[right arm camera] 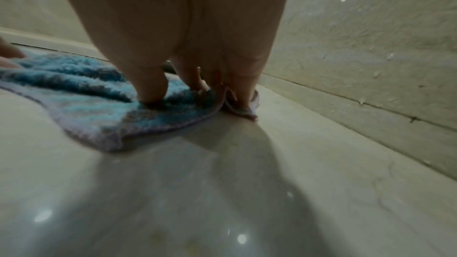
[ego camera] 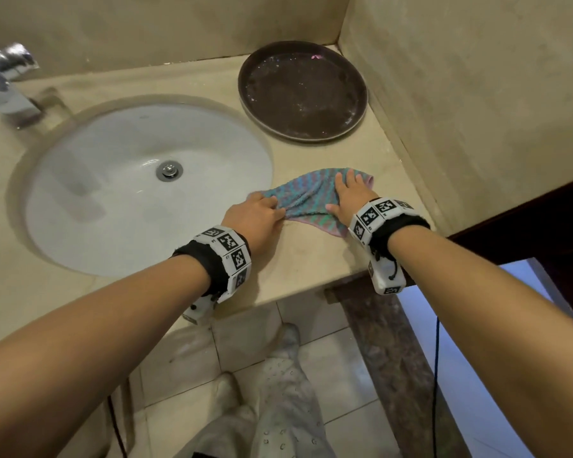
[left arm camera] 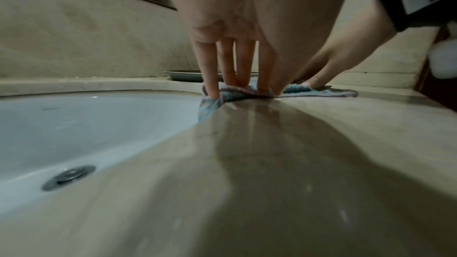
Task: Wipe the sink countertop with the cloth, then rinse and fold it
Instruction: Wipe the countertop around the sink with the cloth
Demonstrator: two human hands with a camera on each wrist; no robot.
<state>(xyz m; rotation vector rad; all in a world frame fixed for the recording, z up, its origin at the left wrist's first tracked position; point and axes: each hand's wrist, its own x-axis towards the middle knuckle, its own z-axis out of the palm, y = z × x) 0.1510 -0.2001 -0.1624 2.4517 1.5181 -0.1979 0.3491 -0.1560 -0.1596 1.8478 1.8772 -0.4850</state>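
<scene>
On the cloth (ego camera: 306,197), both hands (ego camera: 256,220) (ego camera: 353,196) palm-down

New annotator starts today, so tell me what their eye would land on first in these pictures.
The striped blue-and-pink cloth lies bunched on the beige countertop right of the white sink basin, the left hand pressing its sink-side end and the right hand spread on its other end. Behind it, a round dark brown tray sits in the back corner.
</scene>
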